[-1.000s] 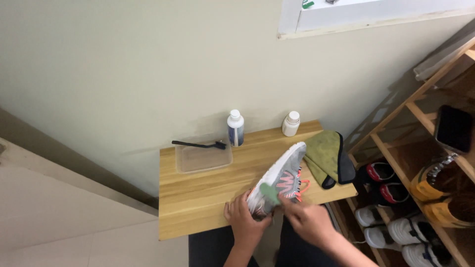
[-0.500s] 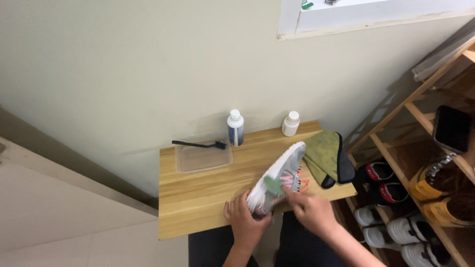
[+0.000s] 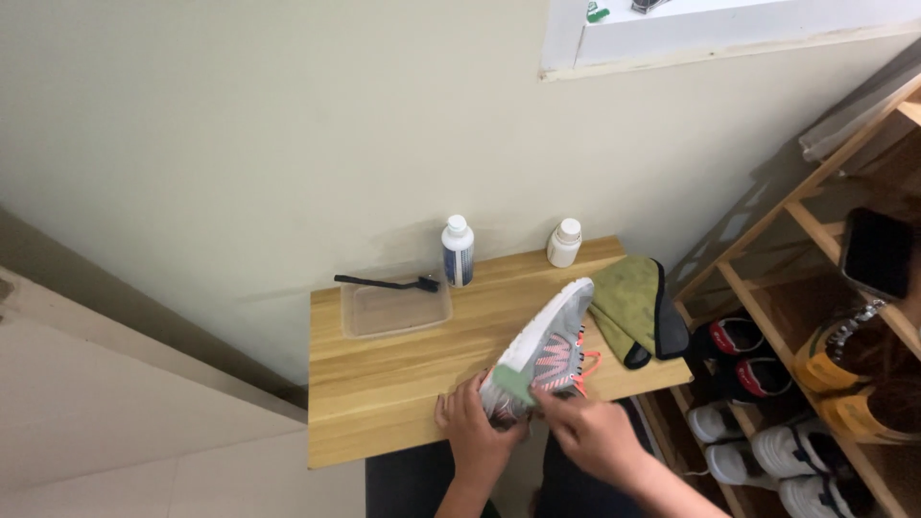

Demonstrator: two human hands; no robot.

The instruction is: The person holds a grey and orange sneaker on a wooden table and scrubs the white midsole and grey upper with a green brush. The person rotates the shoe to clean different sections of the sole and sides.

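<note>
A grey sneaker [image 3: 549, 338] with a white sole, orange laces and a green heel patch lies on its side on the small wooden table [image 3: 384, 384]. My left hand [image 3: 472, 426] grips its heel end from the left. My right hand [image 3: 593, 434] rests against the shoe's opening by the laces, fingers curled; I cannot see what its fingers pinch.
A clear plastic tub [image 3: 395, 308] with a black brush [image 3: 384, 282] across it sits at the table's back. Two white bottles [image 3: 458, 250] [image 3: 564, 243] stand by the wall. A green cloth [image 3: 625, 305] hangs off the right edge. A wooden shoe rack [image 3: 815, 317] holds several shoes.
My right hand slid from beside the laces toward the heel end of the sneaker. The shoe stayed roughly where it was, held by my left hand.
</note>
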